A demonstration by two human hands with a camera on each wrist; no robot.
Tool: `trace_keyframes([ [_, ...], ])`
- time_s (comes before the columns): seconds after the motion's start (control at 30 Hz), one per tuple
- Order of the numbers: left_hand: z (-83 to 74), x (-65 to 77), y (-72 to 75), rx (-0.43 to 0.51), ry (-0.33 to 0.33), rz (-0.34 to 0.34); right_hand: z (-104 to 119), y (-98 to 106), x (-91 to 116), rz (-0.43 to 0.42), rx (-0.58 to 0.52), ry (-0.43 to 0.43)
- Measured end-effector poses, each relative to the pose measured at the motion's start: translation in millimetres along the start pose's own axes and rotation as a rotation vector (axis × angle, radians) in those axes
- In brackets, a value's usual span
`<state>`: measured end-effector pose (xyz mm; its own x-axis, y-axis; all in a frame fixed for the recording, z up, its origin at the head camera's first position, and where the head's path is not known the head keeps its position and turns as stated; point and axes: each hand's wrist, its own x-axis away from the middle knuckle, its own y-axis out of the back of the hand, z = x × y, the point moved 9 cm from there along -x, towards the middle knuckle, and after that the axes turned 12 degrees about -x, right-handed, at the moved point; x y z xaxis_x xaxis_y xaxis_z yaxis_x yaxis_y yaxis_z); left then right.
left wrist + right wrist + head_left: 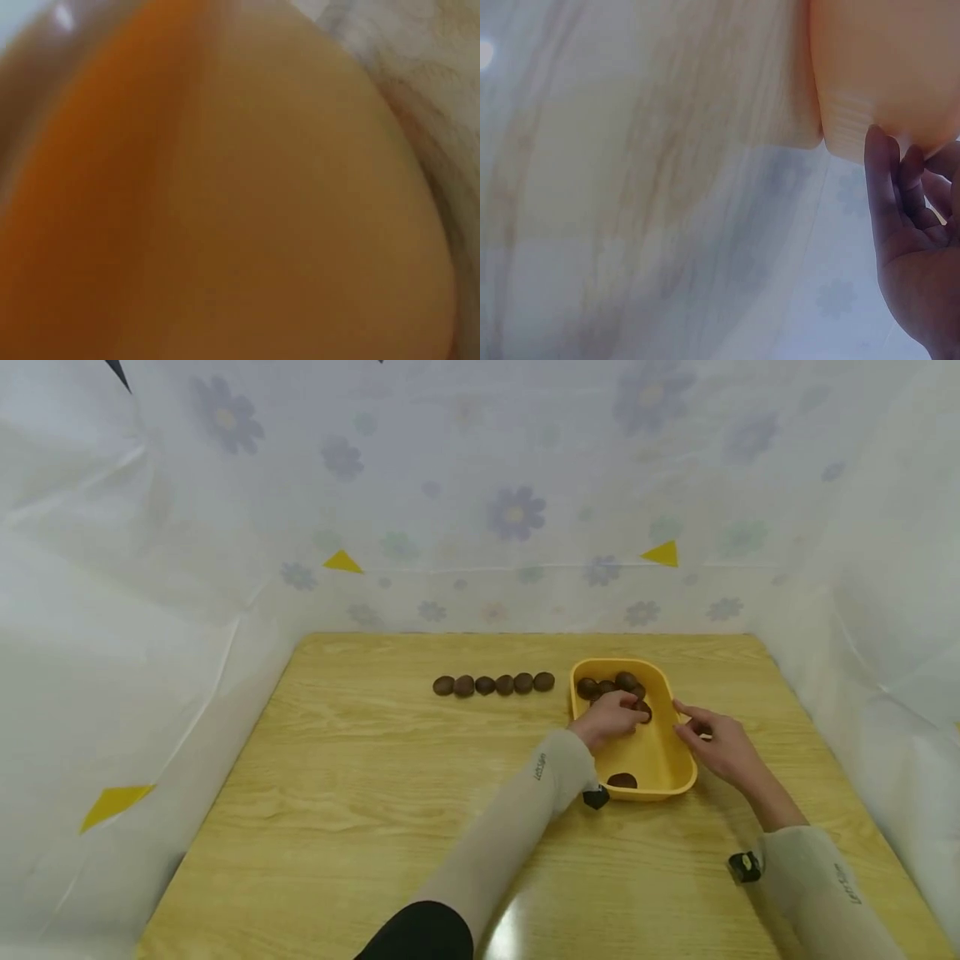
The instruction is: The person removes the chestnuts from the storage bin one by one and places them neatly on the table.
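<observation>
A yellow plastic basin (682, 777) stands on the table with several dark brown chestnuts (626, 680) gathered at its far end. One more chestnut (622, 781) lies at its near end. Inside the basin my left hand (613, 717) pinches a chestnut (645, 712) in its fingertips. My right hand (718, 745) holds the basin's right rim from outside; its fingers (885, 187) lie against the outer wall in the right wrist view. Blurred orange-yellow basin wall (300, 187) fills most of the left wrist view, and the left hand is out of that picture.
Left of the basin, several chestnuts (485, 685) lie side by side in a straight row on the wooden table (315, 760). White flowered sheeting (450, 527) encloses the table at the back and both sides, with yellow triangles (342, 562) stuck on it.
</observation>
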<state>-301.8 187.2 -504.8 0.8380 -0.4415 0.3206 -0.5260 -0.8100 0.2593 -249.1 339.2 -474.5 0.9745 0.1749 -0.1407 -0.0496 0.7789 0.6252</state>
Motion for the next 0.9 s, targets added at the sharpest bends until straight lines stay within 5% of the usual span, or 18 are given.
trace_keyframes([
  [0.13,4.8,-6.6,-8.2,0.070,0.008,0.065,0.7,0.7,-1.6,0.002,0.002,0.001],
  [0.5,8.1,-10.5,-13.0,0.022,0.026,0.122,-1.2,1.2,-1.2,0.004,0.003,-0.008],
  [0.9,8.4,-11.2,-15.2,-0.143,-0.029,0.162,-2.2,0.4,-1.7,0.002,0.013,0.010],
])
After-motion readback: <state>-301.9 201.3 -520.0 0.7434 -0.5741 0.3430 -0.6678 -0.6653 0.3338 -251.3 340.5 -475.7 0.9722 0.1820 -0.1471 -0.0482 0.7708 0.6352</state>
